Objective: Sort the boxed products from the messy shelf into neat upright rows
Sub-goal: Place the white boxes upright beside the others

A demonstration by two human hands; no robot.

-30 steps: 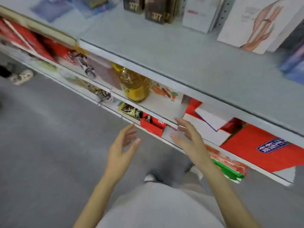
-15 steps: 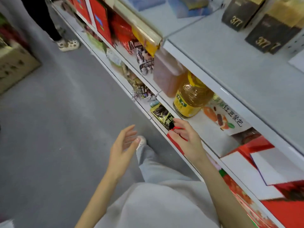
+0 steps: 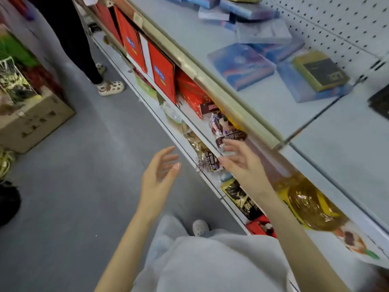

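Blue flat boxes (image 3: 240,65) lie scattered and overlapping on the grey top shelf (image 3: 263,106), with a gold-and-black box (image 3: 321,70) lying on one of them. Red boxes (image 3: 162,70) stand upright on the shelf below. My left hand (image 3: 160,175) hovers over the aisle floor, fingers relaxed and holding nothing. My right hand (image 3: 242,163) is spread in front of the middle shelf's edge, beside snack bags (image 3: 229,131); it holds nothing.
A bottle of yellow oil (image 3: 311,203) lies on the middle shelf to the right. Another person's legs (image 3: 84,49) stand up the aisle on the left. A cardboard carton (image 3: 33,121) sits on the floor at left. The lowest shelf holds dark packets (image 3: 244,197).
My view has swung left along the shelving, bringing the blue boxes on the top shelf into sight. Both hands have moved left with it and stayed free of any product.
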